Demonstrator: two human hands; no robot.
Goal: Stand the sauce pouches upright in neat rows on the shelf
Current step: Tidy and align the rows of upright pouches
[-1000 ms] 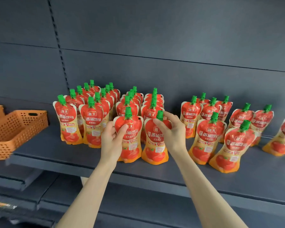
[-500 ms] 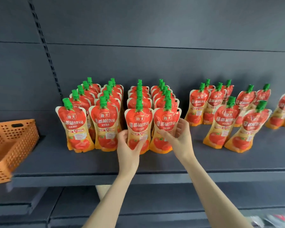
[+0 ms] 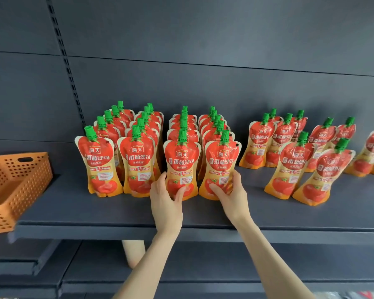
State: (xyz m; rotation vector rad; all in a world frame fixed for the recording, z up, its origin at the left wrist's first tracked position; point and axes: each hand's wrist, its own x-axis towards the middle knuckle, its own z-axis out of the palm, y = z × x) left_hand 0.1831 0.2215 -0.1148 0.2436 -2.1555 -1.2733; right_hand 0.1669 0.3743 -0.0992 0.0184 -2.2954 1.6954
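Note:
Red and orange sauce pouches with green caps stand on a dark grey shelf [image 3: 73,210]. Several tight rows run front to back at the left. My left hand [image 3: 164,197] grips the base of the third row's front pouch [image 3: 181,162]. My right hand [image 3: 230,190] grips the base of the fourth row's front pouch [image 3: 221,162]. Both pouches stand upright on the shelf. To the right, looser pouches [image 3: 294,167] stand scattered, and some of them lean.
An orange perforated basket [image 3: 13,186] sits at the shelf's left end, overhanging the front edge. The slotted upright [image 3: 67,67] and grey back panel rise behind the pouches. A lower shelf [image 3: 203,266] lies below. Bare shelf surface runs along the front edge.
Both hands slid down from the upper bodies of the two front pouches to their bases. The two pouches now sit level with the front pouches of the left rows.

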